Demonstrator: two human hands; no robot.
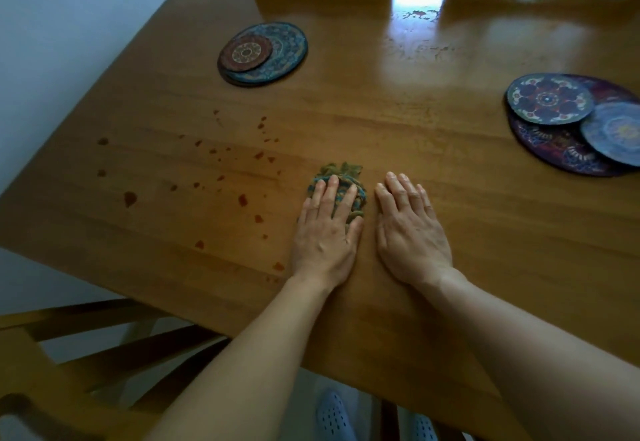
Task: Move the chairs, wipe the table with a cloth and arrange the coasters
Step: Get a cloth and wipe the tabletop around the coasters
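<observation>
Pale bluish wall [69, 7] left, light floor [365, 399] below.

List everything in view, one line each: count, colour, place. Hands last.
table: one, brown wood, fills the view
cloth: one, green-blue, bunched under the left hand
spots: many, reddish-brown, table's left part
far coasters: two, small red-brown on larger blue, far left
right coasters: three, two bluish on a large purple one, right edge
chairs: three, wooden, one near left, two beyond the table
slippers: two, pale blue, below the near edge
left hand: one, flat on the cloth
right hand: one, flat on the table
</observation>
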